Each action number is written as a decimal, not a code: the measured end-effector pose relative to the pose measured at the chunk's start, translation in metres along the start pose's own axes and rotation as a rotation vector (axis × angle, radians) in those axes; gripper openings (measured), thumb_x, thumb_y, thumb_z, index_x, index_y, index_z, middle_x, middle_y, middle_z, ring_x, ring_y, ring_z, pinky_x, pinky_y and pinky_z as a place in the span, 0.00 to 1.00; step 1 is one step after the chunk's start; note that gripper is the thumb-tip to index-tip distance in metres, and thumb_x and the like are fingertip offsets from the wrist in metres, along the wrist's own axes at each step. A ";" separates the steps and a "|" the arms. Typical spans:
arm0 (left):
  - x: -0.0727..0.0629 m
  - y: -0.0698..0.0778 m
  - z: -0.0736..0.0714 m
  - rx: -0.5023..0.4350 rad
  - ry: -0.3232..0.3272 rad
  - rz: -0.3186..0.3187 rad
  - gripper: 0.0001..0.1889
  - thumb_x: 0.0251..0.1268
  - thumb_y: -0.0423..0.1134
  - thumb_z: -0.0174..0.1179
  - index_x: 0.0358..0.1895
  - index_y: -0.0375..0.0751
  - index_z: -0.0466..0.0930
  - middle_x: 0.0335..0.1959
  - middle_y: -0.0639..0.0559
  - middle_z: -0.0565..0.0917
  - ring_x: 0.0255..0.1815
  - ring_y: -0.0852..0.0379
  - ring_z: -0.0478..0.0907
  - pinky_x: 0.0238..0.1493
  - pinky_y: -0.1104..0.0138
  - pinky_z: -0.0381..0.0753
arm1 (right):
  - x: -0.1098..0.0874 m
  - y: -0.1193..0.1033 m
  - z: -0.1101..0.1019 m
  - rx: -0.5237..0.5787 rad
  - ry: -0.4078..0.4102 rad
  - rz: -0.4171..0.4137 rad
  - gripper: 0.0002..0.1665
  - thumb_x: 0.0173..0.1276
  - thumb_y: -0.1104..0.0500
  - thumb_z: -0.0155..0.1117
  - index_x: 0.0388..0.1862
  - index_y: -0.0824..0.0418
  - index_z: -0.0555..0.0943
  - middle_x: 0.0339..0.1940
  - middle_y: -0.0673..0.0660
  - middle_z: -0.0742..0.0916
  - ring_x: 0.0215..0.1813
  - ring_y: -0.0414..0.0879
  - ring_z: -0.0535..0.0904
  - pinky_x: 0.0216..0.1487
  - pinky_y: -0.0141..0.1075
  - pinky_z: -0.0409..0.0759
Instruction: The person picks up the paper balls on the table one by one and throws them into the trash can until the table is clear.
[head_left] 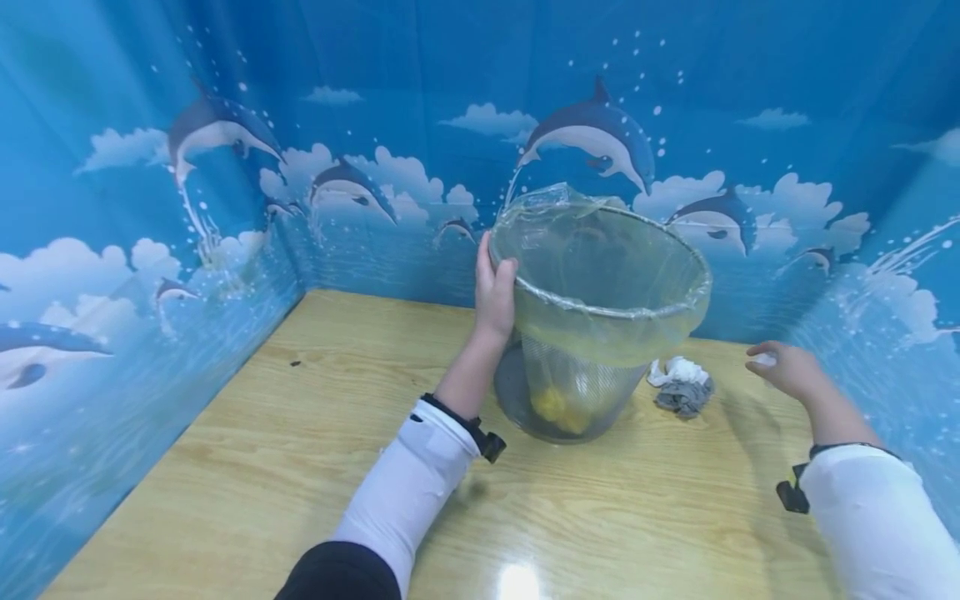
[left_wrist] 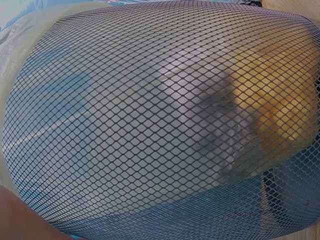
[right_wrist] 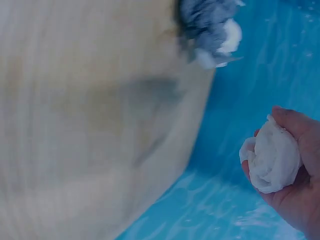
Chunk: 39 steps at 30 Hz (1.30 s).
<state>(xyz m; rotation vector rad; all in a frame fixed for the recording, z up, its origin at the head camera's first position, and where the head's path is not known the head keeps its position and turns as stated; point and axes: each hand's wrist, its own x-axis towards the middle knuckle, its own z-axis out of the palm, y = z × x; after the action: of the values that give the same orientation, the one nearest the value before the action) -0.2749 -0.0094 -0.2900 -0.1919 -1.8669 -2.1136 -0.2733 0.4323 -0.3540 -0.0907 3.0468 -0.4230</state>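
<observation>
My left hand (head_left: 497, 293) grips the rim of a mesh wastebasket (head_left: 592, 383) at its left side. A thin, see-through yellowish bin liner (head_left: 622, 333) lines it and folds down over the rim. Through the mesh (left_wrist: 145, 125) in the left wrist view show a crumpled yellow thing (left_wrist: 280, 100) and paler, greyish shapes towards the bottom. My right hand (head_left: 791, 371), out to the right of the wastebasket, holds a crumpled white wad (right_wrist: 274, 157) between thumb and fingers. A white and grey crumpled heap (head_left: 682, 386) lies on the table between wastebasket and right hand.
The wood-grain table (head_left: 300, 467) meets a blue dolphin-print curtain (head_left: 390, 100) at the back and both sides. A tiny dark speck (head_left: 295, 363) lies on the table at the left.
</observation>
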 end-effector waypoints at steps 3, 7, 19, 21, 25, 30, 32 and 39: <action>0.000 0.000 0.000 0.003 -0.004 -0.002 0.37 0.66 0.46 0.41 0.78 0.50 0.43 0.79 0.51 0.50 0.78 0.49 0.51 0.75 0.51 0.54 | 0.004 -0.012 -0.012 -0.012 0.026 -0.011 0.31 0.74 0.49 0.51 0.59 0.77 0.69 0.57 0.84 0.72 0.55 0.80 0.67 0.54 0.69 0.67; 0.000 0.000 -0.001 0.006 -0.006 -0.003 0.37 0.66 0.46 0.41 0.79 0.50 0.43 0.79 0.51 0.49 0.78 0.50 0.50 0.75 0.51 0.54 | 0.007 -0.030 -0.026 -0.019 0.067 -0.017 0.31 0.75 0.47 0.50 0.60 0.74 0.69 0.58 0.83 0.71 0.55 0.79 0.68 0.53 0.68 0.68; 0.000 0.001 -0.002 0.012 -0.010 -0.011 0.37 0.67 0.46 0.41 0.79 0.51 0.43 0.79 0.51 0.48 0.78 0.50 0.49 0.75 0.50 0.53 | -0.004 -0.095 -0.069 0.024 0.326 -0.038 0.32 0.76 0.44 0.46 0.64 0.68 0.69 0.62 0.79 0.71 0.57 0.76 0.67 0.54 0.69 0.66; 0.000 0.001 -0.001 0.014 -0.011 -0.014 0.37 0.67 0.46 0.41 0.79 0.51 0.42 0.79 0.51 0.48 0.78 0.50 0.49 0.75 0.50 0.53 | -0.007 -0.105 -0.074 0.032 0.370 -0.055 0.31 0.76 0.45 0.46 0.65 0.67 0.69 0.63 0.78 0.71 0.61 0.76 0.64 0.58 0.70 0.62; 0.000 0.001 -0.001 0.012 -0.010 -0.020 0.37 0.67 0.46 0.41 0.79 0.51 0.42 0.79 0.52 0.48 0.79 0.50 0.48 0.75 0.50 0.53 | -0.014 -0.126 -0.083 0.058 0.454 -0.080 0.30 0.76 0.47 0.47 0.68 0.65 0.69 0.67 0.75 0.70 0.67 0.74 0.61 0.64 0.69 0.57; 0.000 0.002 0.000 0.013 -0.004 -0.022 0.37 0.66 0.47 0.41 0.79 0.51 0.43 0.79 0.51 0.48 0.78 0.49 0.49 0.75 0.49 0.53 | -0.027 -0.158 -0.094 0.107 0.513 -0.131 0.29 0.76 0.48 0.49 0.69 0.61 0.68 0.71 0.71 0.68 0.75 0.70 0.53 0.70 0.67 0.49; 0.000 0.002 -0.001 0.011 -0.005 -0.021 0.37 0.66 0.47 0.41 0.79 0.51 0.43 0.79 0.51 0.48 0.78 0.49 0.49 0.75 0.49 0.53 | -0.032 -0.171 -0.097 0.120 0.532 -0.171 0.27 0.75 0.49 0.51 0.68 0.60 0.70 0.70 0.70 0.70 0.75 0.69 0.54 0.73 0.64 0.46; 0.000 0.001 -0.001 0.001 -0.013 -0.024 0.37 0.67 0.46 0.41 0.79 0.51 0.42 0.79 0.52 0.48 0.79 0.50 0.48 0.75 0.50 0.53 | -0.045 -0.211 -0.093 0.119 0.608 -0.349 0.22 0.71 0.57 0.59 0.62 0.60 0.76 0.59 0.68 0.79 0.60 0.67 0.72 0.54 0.64 0.72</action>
<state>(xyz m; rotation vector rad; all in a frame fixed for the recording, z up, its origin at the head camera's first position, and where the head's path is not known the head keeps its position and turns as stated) -0.2744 -0.0100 -0.2888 -0.1847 -1.8867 -2.1316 -0.2249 0.2581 -0.2048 -0.5973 3.5903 -0.7802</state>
